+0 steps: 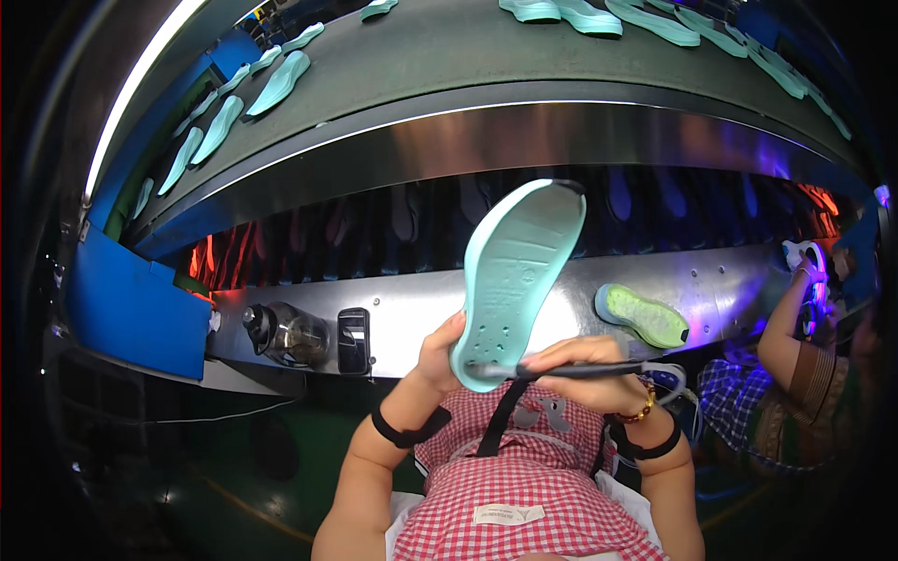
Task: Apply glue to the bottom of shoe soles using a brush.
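Mint-green shoe sole (516,276) held upright before the steel conveyor ledge (421,309). Left hand (438,353) grips its lower end, fingers closed around it. Right hand (585,372) is closed on a dark pen-like tool (571,370), tip touching the sole's lower edge. A second sole (645,316) lies on the ledge nearby.

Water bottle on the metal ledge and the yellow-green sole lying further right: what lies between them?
In the head view, a small black device stands beside the water bottle; then the raised mint sole crosses before the yellow-green sole.

A strip light (140,89) at ten o'clock glared off the steel rail (524,131), while fisheye edges bent and fell dark.
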The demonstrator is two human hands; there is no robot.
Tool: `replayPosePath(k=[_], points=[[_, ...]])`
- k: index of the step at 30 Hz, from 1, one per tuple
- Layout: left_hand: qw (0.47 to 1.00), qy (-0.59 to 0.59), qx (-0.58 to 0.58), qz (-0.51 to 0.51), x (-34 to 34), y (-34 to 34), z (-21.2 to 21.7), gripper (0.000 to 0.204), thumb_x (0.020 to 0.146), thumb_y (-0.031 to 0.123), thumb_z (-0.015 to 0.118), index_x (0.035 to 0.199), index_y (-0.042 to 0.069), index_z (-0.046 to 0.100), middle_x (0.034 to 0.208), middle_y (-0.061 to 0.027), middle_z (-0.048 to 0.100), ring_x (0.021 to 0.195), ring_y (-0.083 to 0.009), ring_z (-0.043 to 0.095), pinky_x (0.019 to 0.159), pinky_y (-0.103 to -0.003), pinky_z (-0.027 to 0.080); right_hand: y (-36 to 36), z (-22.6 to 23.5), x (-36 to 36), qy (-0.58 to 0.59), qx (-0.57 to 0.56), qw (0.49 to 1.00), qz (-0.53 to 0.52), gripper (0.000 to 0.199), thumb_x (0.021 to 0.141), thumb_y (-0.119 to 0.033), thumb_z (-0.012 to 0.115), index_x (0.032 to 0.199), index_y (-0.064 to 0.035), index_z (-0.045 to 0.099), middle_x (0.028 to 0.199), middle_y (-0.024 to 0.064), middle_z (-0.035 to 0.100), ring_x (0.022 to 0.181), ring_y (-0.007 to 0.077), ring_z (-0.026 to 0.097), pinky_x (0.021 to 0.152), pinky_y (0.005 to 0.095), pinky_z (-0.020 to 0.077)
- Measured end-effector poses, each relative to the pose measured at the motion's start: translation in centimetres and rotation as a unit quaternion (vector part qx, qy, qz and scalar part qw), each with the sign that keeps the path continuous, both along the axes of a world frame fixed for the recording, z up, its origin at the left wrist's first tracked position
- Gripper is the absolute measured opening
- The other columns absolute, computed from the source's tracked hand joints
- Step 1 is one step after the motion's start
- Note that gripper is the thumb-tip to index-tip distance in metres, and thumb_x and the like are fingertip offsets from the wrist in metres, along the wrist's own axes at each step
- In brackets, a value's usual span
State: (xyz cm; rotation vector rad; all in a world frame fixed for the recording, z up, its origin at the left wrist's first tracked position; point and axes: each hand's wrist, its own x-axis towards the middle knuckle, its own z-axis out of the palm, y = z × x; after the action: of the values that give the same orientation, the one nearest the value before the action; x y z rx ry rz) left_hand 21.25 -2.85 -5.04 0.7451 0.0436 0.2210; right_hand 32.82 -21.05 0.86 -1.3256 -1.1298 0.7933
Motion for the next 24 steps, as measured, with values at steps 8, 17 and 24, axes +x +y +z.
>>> replayPosePath(k=[8,17,24], points=[[0.963,0.133,-0.096,-0.212,0.0,1.9,1.9,0.047,0.088,0.029,0.042,0.121,-0.005,0.041,0.108,-0.0220,0.054,0.095,-0.0270,0.059,0.076,-0.036,0.052,-0.3,2.5,2.3,-0.122,0.081,0.985,0.096,0.021,0.072,-0.004,0.067,0.092,-0.0010,0.064,0.095,0.0134,0.064,0.086,0.0229,0.063,0.076,0.0289,0.0502],[0.939,0.218,0.037,-0.262,-0.5,2.5,3.6,0.059,0.085,0.038,0.044,0.123,-0.006,0.039,0.113,-0.0218,0.052,0.095,-0.0255,0.058,0.079,-0.033,0.050,0.1,1.4,4.4,-0.125,0.052,0.969,0.204,0.020,0.074,-0.004,0.064,0.094,-0.0027,0.063,0.096,0.0126,0.064,0.088,0.0232,0.062,0.076,0.0301,0.0502],[0.960,0.205,0.093,-0.170,-3.4,4.1,3.3,0.057,0.083,0.037,0.046,0.121,-0.006,0.043,0.112,-0.0204,0.053,0.096,-0.0239,0.056,0.083,-0.031,0.045,-1.2,1.2,3.0,-0.074,0.018,0.996,0.037,0.020,0.071,-0.004,0.067,0.091,-0.0032,0.064,0.096,0.0131,0.064,0.089,0.0225,0.062,0.079,0.0297,0.0500]])
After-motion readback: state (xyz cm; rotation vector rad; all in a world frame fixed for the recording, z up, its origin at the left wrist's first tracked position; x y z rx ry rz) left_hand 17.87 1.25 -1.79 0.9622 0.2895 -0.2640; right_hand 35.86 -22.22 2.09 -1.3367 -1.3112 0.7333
